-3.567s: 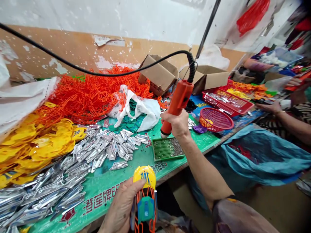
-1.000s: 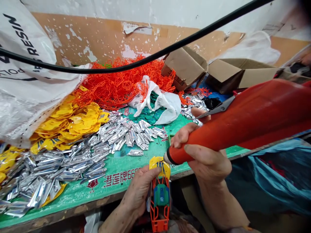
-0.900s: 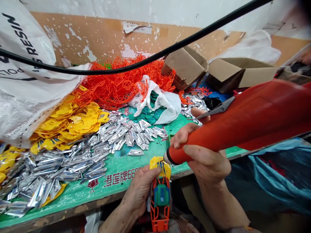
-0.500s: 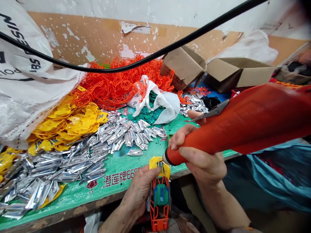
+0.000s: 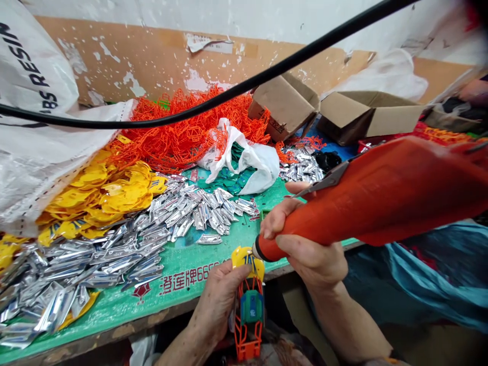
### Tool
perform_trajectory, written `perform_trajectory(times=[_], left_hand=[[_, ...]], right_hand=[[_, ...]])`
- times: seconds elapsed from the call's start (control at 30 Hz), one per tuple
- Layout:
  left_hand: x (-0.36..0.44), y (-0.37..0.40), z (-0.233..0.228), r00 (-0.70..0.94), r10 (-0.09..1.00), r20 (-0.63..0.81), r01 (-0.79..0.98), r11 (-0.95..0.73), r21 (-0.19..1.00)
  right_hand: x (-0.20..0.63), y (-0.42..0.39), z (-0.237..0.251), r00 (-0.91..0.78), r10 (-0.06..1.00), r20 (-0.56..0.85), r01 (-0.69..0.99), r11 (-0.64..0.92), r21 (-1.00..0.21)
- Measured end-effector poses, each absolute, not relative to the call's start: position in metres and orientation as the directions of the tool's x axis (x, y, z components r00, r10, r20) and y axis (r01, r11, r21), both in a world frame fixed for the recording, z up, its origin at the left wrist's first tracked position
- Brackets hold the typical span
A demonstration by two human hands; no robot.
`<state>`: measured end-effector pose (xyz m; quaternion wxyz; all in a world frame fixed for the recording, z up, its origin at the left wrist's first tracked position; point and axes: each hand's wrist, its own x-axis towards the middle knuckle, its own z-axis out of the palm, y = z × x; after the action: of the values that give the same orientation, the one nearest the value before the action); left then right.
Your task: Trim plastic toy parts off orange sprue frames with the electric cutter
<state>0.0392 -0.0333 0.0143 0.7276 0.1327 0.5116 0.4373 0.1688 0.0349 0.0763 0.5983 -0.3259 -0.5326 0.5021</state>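
Observation:
My left hand (image 5: 216,300) grips a small toy assembly (image 5: 248,305) with a yellow cap, an orange frame and a green-blue middle piece, held upright just in front of the table's edge. My right hand (image 5: 305,244) is closed around the front of a large orange electric screwdriver (image 5: 373,195). The screwdriver's black tip rests against the yellow cap at the top of the toy. A thick black cable (image 5: 213,101) runs from the tool across the upper part of the view.
The green table (image 5: 114,310) holds heaps of silver parts (image 5: 114,249), yellow pieces (image 5: 99,190) and orange frames (image 5: 179,129). A white bag (image 5: 247,157) with green parts lies mid-table. Two open cardboard boxes (image 5: 290,104) stand behind. A large white sack (image 5: 34,132) sits left. Blue plastic sheeting (image 5: 423,284) hangs right.
Since 3.6 s ago my right hand has brought the screwdriver from the green tray down to the toy's yellow cap. Over the last second both hands hold nearly still; the view drifts slightly.

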Motion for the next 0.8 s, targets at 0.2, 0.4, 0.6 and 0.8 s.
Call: perform_trajectory(times=[0.2, 0.4, 0.6, 0.8], left_hand=[[0.038, -0.035, 0.011, 0.073, 0.786, -0.614, -0.481, 0.567, 0.669], [0.035, -0.034, 0.010, 0.118, 0.794, -0.597, -0.499, 0.567, 0.655], [0.029, -0.031, 0.011, 0.150, 0.749, -0.646, -0.531, 0.612, 0.586], [0.027, -0.030, 0.010, 0.191, 0.741, -0.644, -0.515, 0.634, 0.577]], right_hand=[[0.169, 0.034, 0.071, -0.087, 0.951, 0.297, -0.275, 0.264, -0.925], [0.169, 0.031, 0.079, -0.082, 0.952, 0.296, -0.399, 0.241, -0.885], [0.190, 0.059, 0.095, 0.234, 0.892, 0.387, -0.291, 0.444, -0.847], [0.201, 0.112, 0.062, 0.363, 0.844, 0.394, -0.201, 0.484, -0.852]])
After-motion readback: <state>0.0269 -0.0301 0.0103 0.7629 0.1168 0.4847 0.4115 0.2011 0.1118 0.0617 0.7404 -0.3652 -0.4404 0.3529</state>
